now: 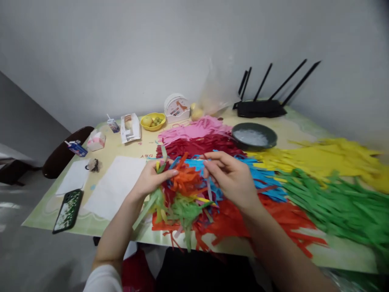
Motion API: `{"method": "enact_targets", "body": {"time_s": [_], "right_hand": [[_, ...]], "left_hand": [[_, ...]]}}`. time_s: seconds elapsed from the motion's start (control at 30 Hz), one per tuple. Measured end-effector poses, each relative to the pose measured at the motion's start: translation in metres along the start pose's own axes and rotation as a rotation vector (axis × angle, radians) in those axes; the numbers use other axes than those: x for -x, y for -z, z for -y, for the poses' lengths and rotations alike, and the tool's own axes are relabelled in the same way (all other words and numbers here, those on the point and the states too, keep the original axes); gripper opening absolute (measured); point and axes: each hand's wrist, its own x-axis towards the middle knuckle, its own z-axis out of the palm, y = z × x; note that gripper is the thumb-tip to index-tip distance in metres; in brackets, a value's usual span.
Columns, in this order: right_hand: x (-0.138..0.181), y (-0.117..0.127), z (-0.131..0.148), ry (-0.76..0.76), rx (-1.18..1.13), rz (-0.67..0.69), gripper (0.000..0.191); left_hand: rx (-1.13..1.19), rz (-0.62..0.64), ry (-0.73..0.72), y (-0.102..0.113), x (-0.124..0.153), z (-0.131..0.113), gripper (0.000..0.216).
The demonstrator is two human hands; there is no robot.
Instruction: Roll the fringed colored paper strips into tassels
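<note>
A bundle of fringed tissue-paper tassels (184, 182) in orange, pale green, yellow and blue is gripped by my left hand (148, 178), thumb on top. Just right of it, my right hand (232, 176) has its thumb and forefinger pinched together. A thin dark-red strip shows at those fingertips, though its full length cannot be made out. Beneath and behind my hands lie fringed sheets: blue paper (264, 178), orange-red paper (285, 217), dark red paper (182, 148) and pink paper (197, 129).
Green fringed paper (337, 202) and yellow fringed paper (334, 158) spread to the right. A dark bowl (270, 142) stands behind, before a black router (259, 109). White sheets (115, 186) and a phone (68, 211) lie left. A yellow fruit bowl (153, 127) sits near the wall.
</note>
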Motion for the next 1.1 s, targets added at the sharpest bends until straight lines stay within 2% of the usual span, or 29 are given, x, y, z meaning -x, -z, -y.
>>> {"method": "enact_targets", "body": {"time_s": [0.07, 0.17, 0.23, 0.33, 0.4, 0.47, 0.57, 0.63, 0.77, 0.87, 1.0, 1.1], "right_hand": [[-0.003, 0.001, 0.003, -0.019, -0.052, 0.065, 0.024], [0.000, 0.006, 0.003, -0.017, -0.124, 0.117, 0.020], [0.004, 0.012, 0.002, 0.045, -0.120, 0.112, 0.015], [0.009, 0.018, 0.001, 0.177, -0.049, 0.097, 0.010], [0.011, 0.022, 0.000, 0.229, 0.016, 0.056, 0.010], [0.015, 0.024, -0.001, 0.234, 0.093, -0.030, 0.012], [0.026, 0.026, -0.001, 0.239, 0.257, -0.189, 0.016], [0.034, 0.024, 0.000, 0.275, 0.383, -0.214, 0.015], [0.042, 0.018, 0.002, 0.342, 0.503, -0.162, 0.015], [0.042, 0.016, 0.002, 0.322, 0.501, -0.163, 0.016], [0.039, 0.018, -0.001, 0.217, 0.473, -0.109, 0.014], [0.038, 0.020, -0.003, 0.072, 0.330, -0.036, 0.022]], "left_hand": [[0.050, 0.060, 0.034, -0.019, 0.005, -0.002, 0.035], [0.116, 0.040, 0.057, -0.038, 0.005, 0.001, 0.036], [0.195, 0.052, 0.085, -0.047, 0.001, 0.002, 0.037], [0.351, 0.175, 0.134, -0.057, -0.005, 0.000, 0.042], [0.408, 0.205, 0.151, -0.062, -0.008, -0.002, 0.040], [0.425, 0.124, 0.150, -0.066, -0.009, -0.002, 0.038], [0.401, -0.089, 0.122, -0.070, -0.007, 0.000, 0.037], [0.359, -0.177, 0.089, -0.072, -0.003, 0.002, 0.036], [0.277, -0.207, 0.056, -0.074, 0.001, 0.004, 0.035], [0.218, -0.207, 0.038, -0.075, 0.003, 0.005, 0.033], [0.052, -0.201, -0.079, -0.076, 0.006, 0.008, 0.022], [-0.112, -0.218, -0.213, -0.076, 0.006, 0.009, 0.016]]}}
